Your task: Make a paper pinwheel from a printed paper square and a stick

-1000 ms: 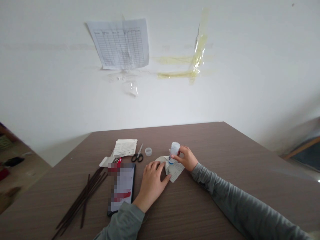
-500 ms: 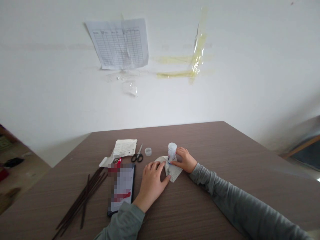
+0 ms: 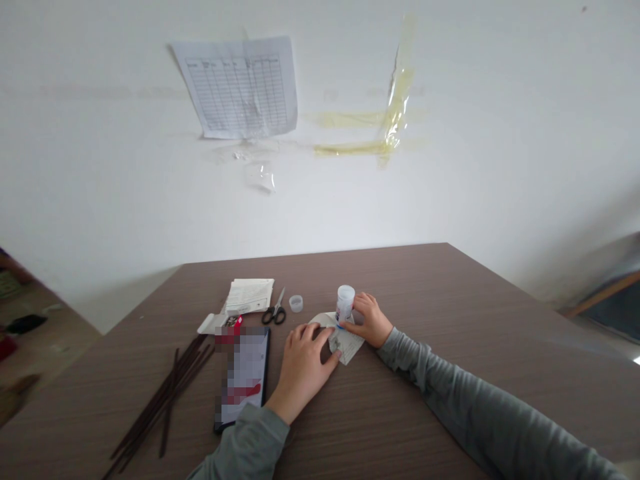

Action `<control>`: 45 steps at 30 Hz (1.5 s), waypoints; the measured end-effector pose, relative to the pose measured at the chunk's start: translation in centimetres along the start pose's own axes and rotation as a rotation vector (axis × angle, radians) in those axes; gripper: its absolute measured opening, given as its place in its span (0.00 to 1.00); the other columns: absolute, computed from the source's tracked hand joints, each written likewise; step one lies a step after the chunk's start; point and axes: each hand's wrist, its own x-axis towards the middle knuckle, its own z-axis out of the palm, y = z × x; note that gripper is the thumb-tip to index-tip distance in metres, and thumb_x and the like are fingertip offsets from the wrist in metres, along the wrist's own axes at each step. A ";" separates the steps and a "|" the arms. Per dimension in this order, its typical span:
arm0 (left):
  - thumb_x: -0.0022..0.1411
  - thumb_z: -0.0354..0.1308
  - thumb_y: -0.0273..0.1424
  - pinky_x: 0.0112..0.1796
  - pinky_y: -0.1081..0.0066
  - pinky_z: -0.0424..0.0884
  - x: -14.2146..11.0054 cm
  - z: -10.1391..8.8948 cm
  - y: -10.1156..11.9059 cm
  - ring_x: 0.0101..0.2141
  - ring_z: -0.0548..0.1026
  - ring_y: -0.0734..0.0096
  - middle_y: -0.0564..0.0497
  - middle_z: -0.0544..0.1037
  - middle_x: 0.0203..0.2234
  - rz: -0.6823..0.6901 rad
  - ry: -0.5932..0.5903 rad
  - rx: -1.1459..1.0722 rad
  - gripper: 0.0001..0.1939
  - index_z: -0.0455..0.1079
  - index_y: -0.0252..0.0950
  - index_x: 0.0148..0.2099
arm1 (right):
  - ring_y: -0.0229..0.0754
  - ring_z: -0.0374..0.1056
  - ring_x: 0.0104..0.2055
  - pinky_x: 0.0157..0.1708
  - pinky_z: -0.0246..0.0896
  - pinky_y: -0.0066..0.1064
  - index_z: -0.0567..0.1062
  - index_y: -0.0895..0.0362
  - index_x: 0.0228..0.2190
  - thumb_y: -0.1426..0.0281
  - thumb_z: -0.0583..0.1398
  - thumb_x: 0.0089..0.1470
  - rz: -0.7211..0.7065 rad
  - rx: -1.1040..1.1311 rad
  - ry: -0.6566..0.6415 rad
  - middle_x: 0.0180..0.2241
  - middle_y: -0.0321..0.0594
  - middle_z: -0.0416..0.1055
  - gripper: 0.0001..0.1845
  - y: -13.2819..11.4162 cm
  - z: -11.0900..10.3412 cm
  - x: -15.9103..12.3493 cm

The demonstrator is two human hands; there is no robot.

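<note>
My right hand (image 3: 369,321) grips a small white glue stick (image 3: 344,304), held upright with its lower end against a printed paper piece (image 3: 345,341) on the brown table (image 3: 450,373). My left hand (image 3: 305,360) lies flat with fingers spread, pressing the left part of that paper down. The glue stick's clear cap (image 3: 296,303) sits on the table a little behind my left hand.
Small scissors (image 3: 275,312) and a folded printed sheet (image 3: 250,296) lie behind the left hand. A phone (image 3: 244,377) lies left of it, beside a red and white box (image 3: 220,324) and several dark thin sticks (image 3: 165,397). A table sheet (image 3: 240,87) hangs on the wall.
The glue stick went from tilted to upright and shifted slightly left over the paper. My left hand stayed in place.
</note>
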 end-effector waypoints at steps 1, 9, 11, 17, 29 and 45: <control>0.79 0.77 0.35 0.74 0.35 0.83 0.0 0.0 0.0 0.71 0.84 0.35 0.42 0.90 0.71 0.000 0.002 0.004 0.24 0.91 0.51 0.73 | 0.62 0.85 0.53 0.69 0.79 0.62 0.89 0.47 0.41 0.57 0.84 0.65 -0.002 -0.004 0.001 0.45 0.44 0.89 0.14 0.0 0.0 0.0; 0.78 0.79 0.33 0.74 0.36 0.83 -0.1 0.1 0.1 0.71 0.85 0.34 0.41 0.91 0.71 -0.004 0.024 0.017 0.25 0.92 0.50 0.73 | 0.63 0.86 0.56 0.72 0.78 0.65 0.91 0.46 0.43 0.58 0.84 0.66 -0.005 0.006 0.001 0.48 0.45 0.92 0.12 0.1 0.2 0.0; 0.78 0.80 0.33 0.73 0.37 0.83 -0.1 0.1 0.1 0.71 0.85 0.35 0.42 0.91 0.71 -0.008 0.021 0.015 0.26 0.91 0.51 0.74 | 0.63 0.86 0.56 0.72 0.78 0.65 0.91 0.45 0.43 0.58 0.84 0.65 0.000 0.003 0.006 0.48 0.45 0.92 0.12 0.2 0.3 -0.1; 0.77 0.81 0.33 0.75 0.35 0.83 0.0 -0.1 0.2 0.71 0.85 0.34 0.42 0.91 0.70 -0.017 0.019 0.004 0.26 0.92 0.52 0.73 | 0.65 0.86 0.58 0.73 0.77 0.66 0.91 0.45 0.44 0.59 0.84 0.65 0.003 0.004 -0.004 0.50 0.46 0.92 0.12 0.3 0.3 -0.1; 0.78 0.78 0.36 0.74 0.37 0.83 -0.1 -0.1 0.1 0.70 0.84 0.36 0.43 0.90 0.69 -0.003 0.016 0.000 0.24 0.91 0.53 0.73 | 0.65 0.86 0.61 0.77 0.74 0.69 0.91 0.46 0.45 0.58 0.83 0.65 0.018 0.008 -0.019 0.52 0.46 0.93 0.12 -0.3 -0.2 0.0; 0.78 0.80 0.34 0.75 0.36 0.82 -0.1 -0.4 0.4 0.71 0.85 0.34 0.42 0.90 0.70 -0.021 0.011 -0.017 0.24 0.92 0.51 0.72 | 0.67 0.86 0.62 0.79 0.72 0.72 0.92 0.45 0.47 0.60 0.85 0.65 0.019 0.019 -0.018 0.53 0.47 0.93 0.13 -0.3 -0.2 0.0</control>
